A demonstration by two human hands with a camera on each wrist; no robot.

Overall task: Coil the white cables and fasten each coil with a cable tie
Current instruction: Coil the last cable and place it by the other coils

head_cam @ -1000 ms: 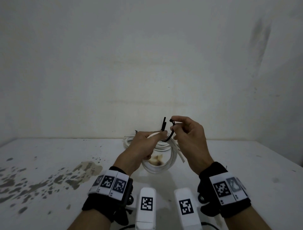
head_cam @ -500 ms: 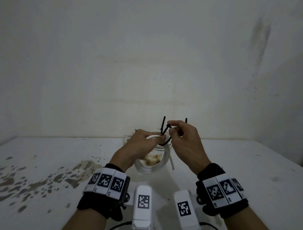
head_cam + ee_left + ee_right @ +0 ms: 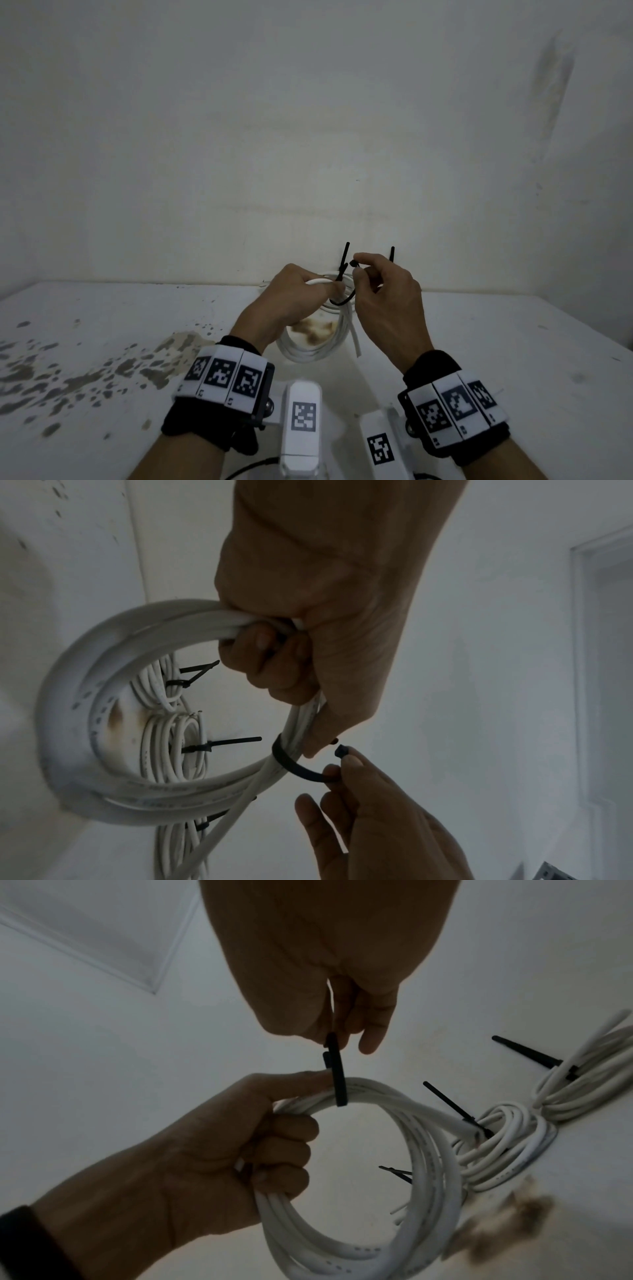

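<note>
Now left grip clenching round white cable coil, right grip pinching black tie.

A white counter is set into a corner, bounded by plain off-white walls behind and at both sides. Dark blotches are scattered over its left part, and a brown stain is seen near the middle. The light is dim.

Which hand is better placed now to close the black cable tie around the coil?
The right hand, probably: it already pinches the black cable tie looped round the white coil, near its head. The left hand grips the coil and must keep steadying it.
</note>
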